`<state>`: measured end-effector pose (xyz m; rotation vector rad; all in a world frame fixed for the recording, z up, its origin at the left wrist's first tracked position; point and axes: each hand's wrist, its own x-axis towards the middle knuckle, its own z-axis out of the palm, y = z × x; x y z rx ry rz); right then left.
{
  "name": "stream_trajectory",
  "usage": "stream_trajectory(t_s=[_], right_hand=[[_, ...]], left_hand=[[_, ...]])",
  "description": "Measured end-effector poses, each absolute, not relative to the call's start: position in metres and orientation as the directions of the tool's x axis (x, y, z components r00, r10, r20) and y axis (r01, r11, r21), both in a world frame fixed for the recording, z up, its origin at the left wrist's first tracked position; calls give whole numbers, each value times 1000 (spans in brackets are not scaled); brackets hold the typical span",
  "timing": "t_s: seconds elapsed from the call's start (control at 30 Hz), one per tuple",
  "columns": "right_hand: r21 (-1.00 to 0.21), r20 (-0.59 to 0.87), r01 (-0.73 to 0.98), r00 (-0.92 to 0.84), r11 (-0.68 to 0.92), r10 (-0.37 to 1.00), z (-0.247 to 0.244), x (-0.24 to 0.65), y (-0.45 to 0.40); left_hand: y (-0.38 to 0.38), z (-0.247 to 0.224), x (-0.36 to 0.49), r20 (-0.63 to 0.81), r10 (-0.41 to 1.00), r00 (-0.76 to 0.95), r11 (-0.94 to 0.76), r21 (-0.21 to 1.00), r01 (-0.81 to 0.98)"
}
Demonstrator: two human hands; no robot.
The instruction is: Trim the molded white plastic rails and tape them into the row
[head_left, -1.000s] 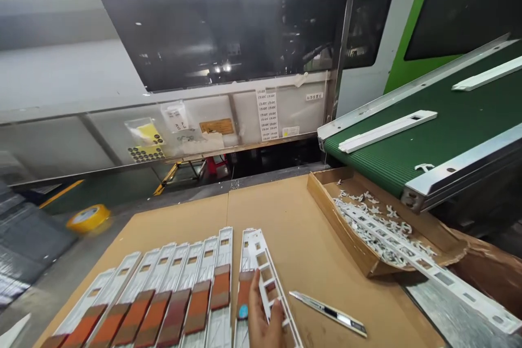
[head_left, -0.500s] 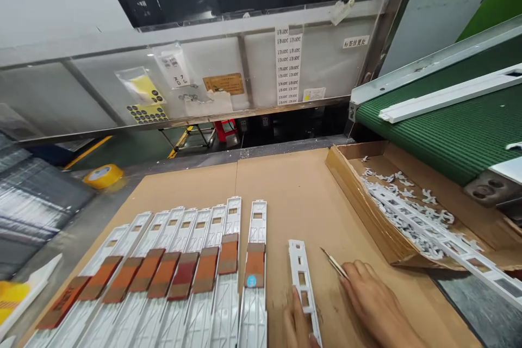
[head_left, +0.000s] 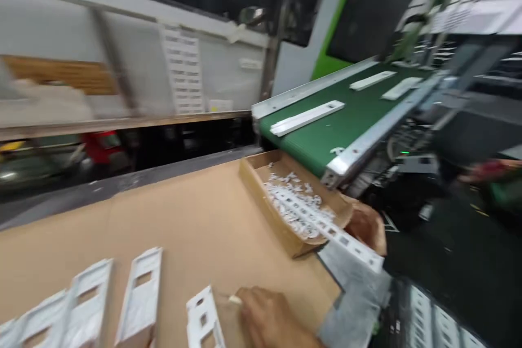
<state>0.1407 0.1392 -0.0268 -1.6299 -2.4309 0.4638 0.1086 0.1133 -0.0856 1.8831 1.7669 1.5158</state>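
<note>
The white perforated plastic strip [head_left: 203, 318] lies flat, with rectangular windows along its length. The right hand [head_left: 273, 318] is just beside it; blur obscures any grip.

Factory production floor: a green belt conveyor [head_left: 322, 130] and grey machine housing [head_left: 183, 70] stand ahead of the hands [head_left: 271, 318], beyond a cardboard-topped counter [head_left: 183, 217] carrying moulded white plastic parts [head_left: 141, 293]

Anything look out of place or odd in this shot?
Yes: a long perforated white plastic strip lies slantwise across the cardboard tray, on top of white plastic scraps. One end sticks out past the tray's rim, so it isn't fully inside.
</note>
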Motion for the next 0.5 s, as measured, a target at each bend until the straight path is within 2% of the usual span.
stream_trajectory(t_s=[0.1,0.2,0.37,0.5], right_hand=[[-265,-77,937,-255,227,964,-39,141,149],[-240,-97,953,-211,183,973,-45,143,149],[-339,-43,901,-302,270,952,-29,156,139],[-423,4,848,-349,318,937,-25,165,140]], left_hand=[[129,-72,138,518,853,-67,-397,726,562],[129,-74,144,497,868,-1,-416,728,545],[118,-108,143,548,834,-63,-389,666,636],[96,-137,88,592,795,-130,-287,557,779]])
